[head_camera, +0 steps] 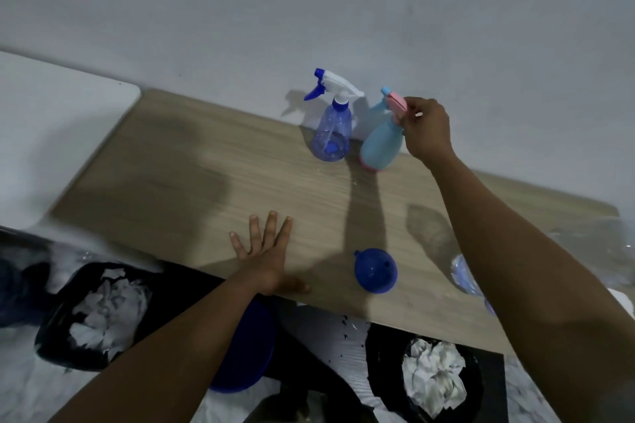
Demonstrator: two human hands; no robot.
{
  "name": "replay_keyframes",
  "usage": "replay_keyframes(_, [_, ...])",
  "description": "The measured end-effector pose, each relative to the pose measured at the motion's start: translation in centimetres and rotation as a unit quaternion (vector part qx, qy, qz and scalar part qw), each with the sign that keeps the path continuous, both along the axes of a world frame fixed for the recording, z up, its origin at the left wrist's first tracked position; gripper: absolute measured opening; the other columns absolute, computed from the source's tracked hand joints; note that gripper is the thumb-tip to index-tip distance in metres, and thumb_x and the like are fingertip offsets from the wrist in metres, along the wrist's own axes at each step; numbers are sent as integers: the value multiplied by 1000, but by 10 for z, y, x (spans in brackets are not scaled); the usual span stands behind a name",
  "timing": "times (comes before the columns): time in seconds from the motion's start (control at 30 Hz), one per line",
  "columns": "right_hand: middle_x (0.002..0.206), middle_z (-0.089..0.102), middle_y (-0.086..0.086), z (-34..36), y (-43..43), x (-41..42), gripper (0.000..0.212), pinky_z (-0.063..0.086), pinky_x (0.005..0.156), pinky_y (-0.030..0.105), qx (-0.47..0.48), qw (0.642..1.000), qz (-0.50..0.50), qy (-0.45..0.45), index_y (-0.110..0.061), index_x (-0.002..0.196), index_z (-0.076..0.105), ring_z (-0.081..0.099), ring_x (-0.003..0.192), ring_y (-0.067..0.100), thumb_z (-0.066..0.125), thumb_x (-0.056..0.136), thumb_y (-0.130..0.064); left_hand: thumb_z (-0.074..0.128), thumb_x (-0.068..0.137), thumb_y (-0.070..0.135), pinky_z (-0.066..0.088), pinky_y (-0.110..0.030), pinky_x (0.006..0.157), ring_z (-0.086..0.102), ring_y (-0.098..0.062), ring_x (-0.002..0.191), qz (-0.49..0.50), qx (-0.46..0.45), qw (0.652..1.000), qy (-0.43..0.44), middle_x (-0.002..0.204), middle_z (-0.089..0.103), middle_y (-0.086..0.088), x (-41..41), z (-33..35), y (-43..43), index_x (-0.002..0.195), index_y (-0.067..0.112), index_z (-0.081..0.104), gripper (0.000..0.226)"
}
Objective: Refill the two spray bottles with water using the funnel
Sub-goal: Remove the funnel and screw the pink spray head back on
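Two spray bottles stand upright at the back of the wooden table [171,175], against the wall. The left one is a clear blue bottle [332,137] with a white and blue trigger head. The right one is a light blue bottle [380,144] with a pink trigger head. My right hand [426,129] pinches the pink head from the right. A blue funnel [375,271] lies wide end down near the table's front edge. My left hand [264,251] rests flat on the table, fingers spread, to the left of the funnel.
A clear plastic water bottle [464,273] lies partly hidden behind my right forearm. Below the table's front edge sit two black bins with crumpled paper [103,312] [434,378] and a blue basin [247,354]. A white surface [51,134] adjoins the table's left end.
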State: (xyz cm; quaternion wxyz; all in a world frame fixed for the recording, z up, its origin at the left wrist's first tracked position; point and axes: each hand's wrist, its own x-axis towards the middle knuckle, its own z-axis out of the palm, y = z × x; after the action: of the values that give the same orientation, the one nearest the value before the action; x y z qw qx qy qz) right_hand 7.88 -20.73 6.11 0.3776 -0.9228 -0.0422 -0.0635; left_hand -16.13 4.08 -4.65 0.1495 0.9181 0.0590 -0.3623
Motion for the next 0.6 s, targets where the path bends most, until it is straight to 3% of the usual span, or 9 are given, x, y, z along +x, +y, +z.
replay_keyframes(0.1, [121,68,9,-5,4,1,35,45,88,23,26,1000,-10,-3,-16,125,68,65,106,24,69,90,-16,63,43,92,-28,-69,103,-54,-31,130,1,-2,1000,-6,145,-55,5,-1,-2,1,141,39,-41,152])
replay_keyframes(0.23, [129,57,6,-3,1,-16,67,46,91,24,52,998,-36,-5,-15,145,46,58,106,17,77,86,-23,61,44,93,-28,-69,103,-55,-30,129,-3,-10,1000,-11,144,-56,6,-3,-1,5,141,39,-41,151])
replay_keyframes(0.3, [136,51,9,-4,-6,-39,73,44,93,25,61,996,-52,-42,-13,147,42,54,113,16,78,85,-26,61,47,93,-28,-69,103,-55,-30,129,-5,-15,1000,-9,145,-55,6,-3,-1,6,142,39,-40,148])
replay_keyframes(0.4, [136,51,12,-23,-19,-97,62,45,92,26,93,992,-72,-41,-9,145,44,54,112,17,71,90,-17,61,50,92,-27,-69,104,-53,-31,130,-5,-19,1000,-10,145,-54,6,-4,-2,8,142,39,-39,146])
replay_keyframes(0.53, [125,59,12,-72,-47,-193,41,53,89,39,93,991,-96,26,-6,136,53,59,104,22,60,96,-10,63,51,91,-23,-69,107,-49,-30,134,-2,-19,1000,-14,147,-53,6,-4,-4,7,143,40,-38,146])
replay_keyframes(0.6, [120,61,9,-88,-67,-235,35,50,92,36,83,989,-85,86,-5,132,55,61,106,25,57,97,-5,64,51,91,-18,-70,109,-47,-31,136,1,-18,1000,-19,149,-51,5,-3,-5,6,145,40,-36,146])
